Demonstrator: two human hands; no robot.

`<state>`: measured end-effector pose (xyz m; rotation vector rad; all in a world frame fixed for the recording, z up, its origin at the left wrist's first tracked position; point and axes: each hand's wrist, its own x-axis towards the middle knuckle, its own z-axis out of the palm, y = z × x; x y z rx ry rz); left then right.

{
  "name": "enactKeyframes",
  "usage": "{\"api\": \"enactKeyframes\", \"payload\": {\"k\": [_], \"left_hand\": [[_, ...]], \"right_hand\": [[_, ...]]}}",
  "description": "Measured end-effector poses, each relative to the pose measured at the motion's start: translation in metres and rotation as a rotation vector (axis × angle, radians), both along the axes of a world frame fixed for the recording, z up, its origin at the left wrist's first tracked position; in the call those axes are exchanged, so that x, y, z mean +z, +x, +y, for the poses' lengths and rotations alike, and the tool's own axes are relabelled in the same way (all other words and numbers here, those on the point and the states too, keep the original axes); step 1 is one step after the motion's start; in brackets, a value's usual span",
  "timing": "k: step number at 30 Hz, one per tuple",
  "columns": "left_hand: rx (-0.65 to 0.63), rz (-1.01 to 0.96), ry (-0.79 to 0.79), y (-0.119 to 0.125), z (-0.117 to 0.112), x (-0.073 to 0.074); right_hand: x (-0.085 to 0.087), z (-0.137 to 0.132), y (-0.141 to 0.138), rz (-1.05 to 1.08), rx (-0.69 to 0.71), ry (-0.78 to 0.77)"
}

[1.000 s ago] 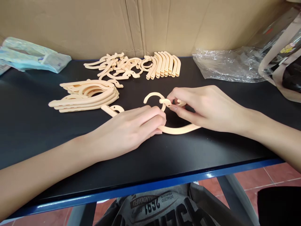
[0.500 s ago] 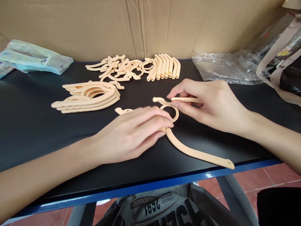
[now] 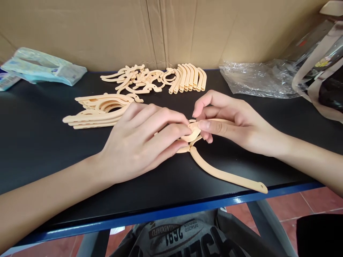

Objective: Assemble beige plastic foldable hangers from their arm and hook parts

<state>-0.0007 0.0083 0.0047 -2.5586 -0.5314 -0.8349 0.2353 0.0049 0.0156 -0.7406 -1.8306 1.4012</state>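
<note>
My right hand (image 3: 233, 126) pinches a beige plastic hanger piece (image 3: 194, 132) between thumb and fingers, its strip running back under the hand. The fingertips of my left hand (image 3: 144, 142) are closed on the other end of that piece. Both hold it over a beige hanger that lies on the table, whose ring-shaped middle is mostly covered. From beneath the left fingers, one curved hanger arm (image 3: 227, 175) of it sweeps right toward the table's front edge, a hole at its tip.
Folded beige hangers (image 3: 91, 119) are stacked at the left. Behind lie a loose heap of hook pieces (image 3: 134, 80) and a row of curved arms (image 3: 187, 80). Clear plastic wrap (image 3: 262, 78) and a bag strap (image 3: 308, 71) are at right, a light-blue packet (image 3: 45, 67) at left. Cardboard (image 3: 107, 32) stands behind.
My right hand has brought its piece left and down over the hanger's ring. My left fingers have lifted and come onto it too. The view has shifted slightly.
</note>
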Motion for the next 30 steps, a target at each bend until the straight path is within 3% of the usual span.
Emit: {"api": "enactKeyframes", "payload": {"k": [6, 8, 12, 16, 20, 30], "left_hand": [[-0.047, 0.005, 0.016, -0.001, 0.002, 0.0], [-0.056, -0.04, -0.112, -0.002, 0.001, 0.0], [-0.142, -0.199, -0.521, -0.003, -0.004, 0.004], [-0.277, -0.344, -0.671, 0.001, -0.008, 0.009], [-0.216, -0.393, -0.805, 0.004, -0.013, 0.011], [-0.178, -0.503, -0.751, 0.007, -0.014, 0.001]], "right_hand": [[-0.001, 0.007, 0.005, 0.093, 0.014, -0.137], [-0.001, 0.009, 0.005, 0.095, 0.021, -0.131], [-0.001, 0.006, 0.004, 0.039, 0.084, -0.052], [-0.002, 0.0, 0.001, 0.019, 0.173, -0.05], [-0.003, -0.004, -0.002, -0.004, 0.196, -0.029], [-0.007, -0.013, -0.013, -0.066, 0.072, 0.155]]}}
